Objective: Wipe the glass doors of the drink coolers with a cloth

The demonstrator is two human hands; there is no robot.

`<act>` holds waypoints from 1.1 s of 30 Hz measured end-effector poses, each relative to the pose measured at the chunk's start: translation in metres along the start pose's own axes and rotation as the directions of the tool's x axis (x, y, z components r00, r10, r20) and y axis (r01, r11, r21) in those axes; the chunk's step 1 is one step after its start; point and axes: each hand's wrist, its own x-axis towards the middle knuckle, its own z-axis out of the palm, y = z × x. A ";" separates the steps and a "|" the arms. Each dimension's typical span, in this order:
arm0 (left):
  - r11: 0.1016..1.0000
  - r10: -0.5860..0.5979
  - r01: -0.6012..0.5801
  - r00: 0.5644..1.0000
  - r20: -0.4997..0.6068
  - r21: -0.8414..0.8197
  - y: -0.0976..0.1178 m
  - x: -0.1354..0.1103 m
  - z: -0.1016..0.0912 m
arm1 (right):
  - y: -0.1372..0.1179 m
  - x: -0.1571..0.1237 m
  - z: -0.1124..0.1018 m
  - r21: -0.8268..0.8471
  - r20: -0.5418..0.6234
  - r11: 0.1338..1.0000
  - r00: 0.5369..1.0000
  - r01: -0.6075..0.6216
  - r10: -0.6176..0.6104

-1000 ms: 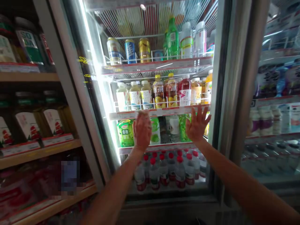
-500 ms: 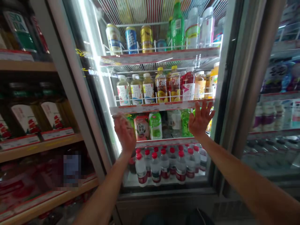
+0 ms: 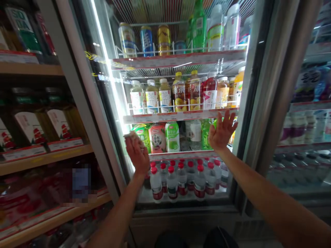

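Note:
My left hand (image 3: 137,155) is at the lower left of the glass door (image 3: 178,213) of a lit drinks cooler. A pale, crumpled cloth (image 3: 133,137) shows along its fingers, pressed toward the glass; the grip is partly hidden. My right hand (image 3: 222,132) rests flat on the right side of the pane, fingers spread, holding nothing. Behind the glass, near my left hand, are a green drink pack (image 3: 141,132), a red tea bottle (image 3: 157,137) and a green-and-white bottle (image 3: 172,137). Below them stand several red-capped water bottles (image 3: 172,184).
Cans (image 3: 163,39) and tea bottles (image 3: 165,96) fill the upper cooler shelves. On the left is an open wooden shelf (image 3: 49,155) with dark bottles (image 3: 55,120). A metal door frame (image 3: 281,86) runs along the right, with another stocked cooler beyond it.
My left hand has moved slightly down the glass with the cloth, uncovering the green drink pack. My right hand stays in place. The view has shifted slightly.

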 end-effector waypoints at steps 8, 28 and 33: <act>0.964 0.256 -0.246 0.961 0.102 -0.106 0.024 0.001 0.017 | 0.001 0.000 -0.004 0.045 -0.010 0.999 1.000 0.030 -0.030; 0.996 -0.052 0.042 0.990 -0.130 -0.079 -0.007 0.064 0.012 | 0.000 0.000 -0.004 0.016 0.001 0.999 0.999 0.040 -0.040; 0.977 0.161 -0.160 0.987 -0.001 -0.141 0.038 0.066 0.027 | -0.001 -0.001 -0.004 0.032 -0.007 0.999 0.999 0.033 -0.033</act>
